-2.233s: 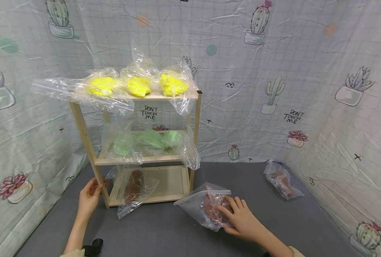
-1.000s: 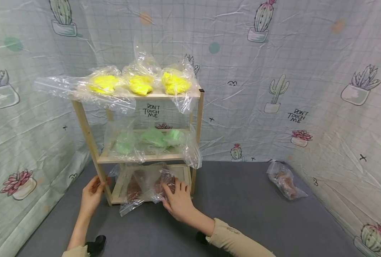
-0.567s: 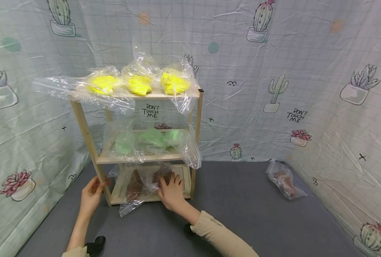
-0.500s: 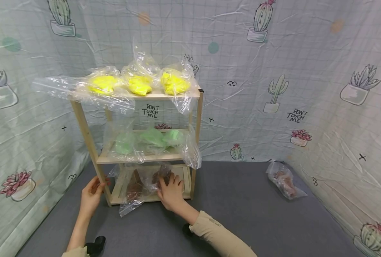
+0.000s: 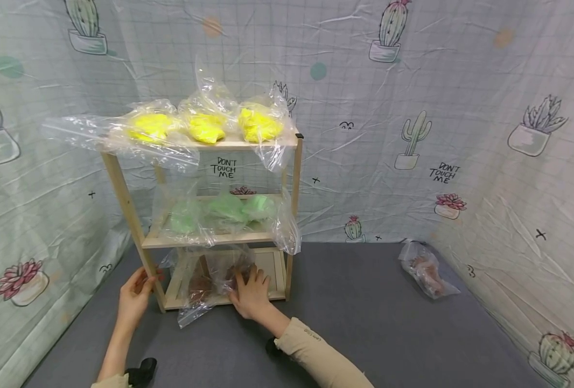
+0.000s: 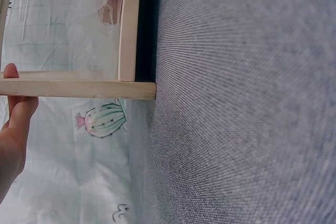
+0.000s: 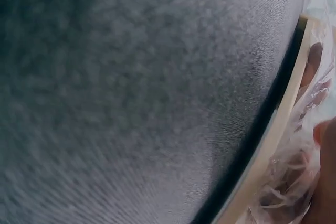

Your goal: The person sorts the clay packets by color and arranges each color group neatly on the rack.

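Note:
A small three-tier wooden shelf point(image 5: 127, 202) stands on the grey cloth. My left hand point(image 5: 133, 296) grips its left front post low down; in the left wrist view the thumb and fingers lie on opposite sides of the post point(image 6: 79, 87). On the bottom tier my right hand point(image 5: 253, 293) holds a clear zip bag point(image 5: 228, 272) of reddish-brown lumps, fingers over its top and thumb at its near side. Much of that bag is hidden under the hand. Left of it, overlapping it, lies a similar brown-filled bag point(image 5: 200, 285), its zip end hanging over the front edge.
Bags with yellow contents point(image 5: 207, 128) line the top tier, some plastic overhanging its edges. Bags with green contents point(image 5: 229, 209) fill the middle tier. Another reddish-brown bag point(image 5: 427, 275) lies at the far right of the cloth. A cactus-print curtain point(image 5: 364, 140) encloses the back and sides.
My right hand has carried the brown-filled bag from the cloth right of the shelf onto the bottom tier, then shifted slightly left. My left hand has stayed on the post.

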`<act>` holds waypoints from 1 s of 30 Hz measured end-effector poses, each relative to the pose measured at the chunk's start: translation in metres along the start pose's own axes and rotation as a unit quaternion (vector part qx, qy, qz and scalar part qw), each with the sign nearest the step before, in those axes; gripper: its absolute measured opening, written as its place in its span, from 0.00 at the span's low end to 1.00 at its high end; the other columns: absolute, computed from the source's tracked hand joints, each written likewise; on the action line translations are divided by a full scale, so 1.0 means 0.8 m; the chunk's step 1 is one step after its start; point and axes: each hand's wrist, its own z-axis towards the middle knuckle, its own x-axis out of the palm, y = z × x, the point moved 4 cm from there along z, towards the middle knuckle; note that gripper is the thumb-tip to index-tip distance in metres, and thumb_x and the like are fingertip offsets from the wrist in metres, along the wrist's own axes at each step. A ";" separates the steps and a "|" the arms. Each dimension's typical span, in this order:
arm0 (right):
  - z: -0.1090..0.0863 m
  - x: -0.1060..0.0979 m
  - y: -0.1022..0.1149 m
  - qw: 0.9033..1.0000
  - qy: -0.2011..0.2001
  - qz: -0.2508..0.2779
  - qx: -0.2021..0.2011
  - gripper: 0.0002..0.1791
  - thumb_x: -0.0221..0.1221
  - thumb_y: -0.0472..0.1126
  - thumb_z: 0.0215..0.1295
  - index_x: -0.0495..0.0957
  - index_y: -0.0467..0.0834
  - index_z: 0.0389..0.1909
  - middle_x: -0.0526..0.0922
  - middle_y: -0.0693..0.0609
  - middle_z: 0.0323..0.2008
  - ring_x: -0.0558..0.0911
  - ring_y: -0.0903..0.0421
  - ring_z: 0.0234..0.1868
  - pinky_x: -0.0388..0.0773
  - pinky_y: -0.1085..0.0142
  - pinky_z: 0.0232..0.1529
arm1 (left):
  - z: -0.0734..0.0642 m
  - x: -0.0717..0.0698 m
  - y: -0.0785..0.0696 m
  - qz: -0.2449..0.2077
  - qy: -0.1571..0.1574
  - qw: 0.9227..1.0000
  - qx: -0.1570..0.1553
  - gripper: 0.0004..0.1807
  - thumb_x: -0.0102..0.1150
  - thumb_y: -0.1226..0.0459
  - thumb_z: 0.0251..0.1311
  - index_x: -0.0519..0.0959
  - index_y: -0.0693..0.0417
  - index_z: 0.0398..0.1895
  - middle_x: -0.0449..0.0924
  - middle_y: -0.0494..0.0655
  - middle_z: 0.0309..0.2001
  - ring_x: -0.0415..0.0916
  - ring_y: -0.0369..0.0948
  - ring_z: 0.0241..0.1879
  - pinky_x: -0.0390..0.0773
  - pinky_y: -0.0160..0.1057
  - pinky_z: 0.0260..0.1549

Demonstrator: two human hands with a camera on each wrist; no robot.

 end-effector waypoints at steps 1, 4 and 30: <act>0.000 0.001 -0.001 1.000 0.011 0.004 -0.002 0.32 0.39 0.63 0.63 0.53 0.55 0.65 0.61 0.37 0.59 0.64 0.41 0.58 0.63 0.47 0.49 | 0.001 -0.001 0.006 0.010 -0.002 1.000 -0.007 0.18 0.47 0.66 0.62 0.68 0.63 0.55 0.77 0.30 0.40 0.77 0.23 0.37 0.72 0.20 0.31; -0.001 0.001 -0.004 0.999 0.034 0.012 -0.010 0.33 0.37 0.64 0.63 0.51 0.54 0.66 0.60 0.37 0.60 0.63 0.41 0.59 0.62 0.47 0.51 | 0.002 0.000 0.015 0.013 -0.010 1.000 -0.017 0.19 0.48 0.66 0.62 0.68 0.65 0.55 0.77 0.31 0.40 0.78 0.24 0.36 0.73 0.20 0.31; -0.009 -0.007 -0.036 0.986 0.100 0.020 -0.130 0.27 0.39 0.49 0.67 0.50 0.58 0.67 0.59 0.43 0.62 0.59 0.44 0.63 0.60 0.45 0.56 | -0.016 0.018 -0.110 -0.033 0.002 0.999 -0.022 0.14 0.47 0.71 0.61 0.70 0.68 0.49 0.78 0.25 0.35 0.77 0.22 0.34 0.72 0.19 0.31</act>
